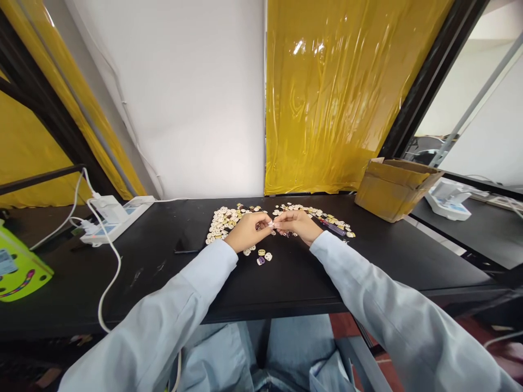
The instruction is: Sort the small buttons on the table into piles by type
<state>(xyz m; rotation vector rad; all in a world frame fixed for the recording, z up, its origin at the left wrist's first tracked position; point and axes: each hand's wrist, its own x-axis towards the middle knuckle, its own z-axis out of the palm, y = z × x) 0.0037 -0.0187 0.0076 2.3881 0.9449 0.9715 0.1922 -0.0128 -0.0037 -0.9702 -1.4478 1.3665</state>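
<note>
Many small pale buttons lie spread over the far middle of a black table, with a second patch of buttons to the right. My left hand and my right hand meet between the two patches, fingertips pinched together on a tiny item that I cannot make out. A few loose buttons lie just in front of my left hand. Light blue sleeves cover both arms.
A white power strip with plugs and trailing cables sits at the left. A dark phone lies left of the buttons. An open cardboard box stands at the back right. A lime green object is at the far left edge.
</note>
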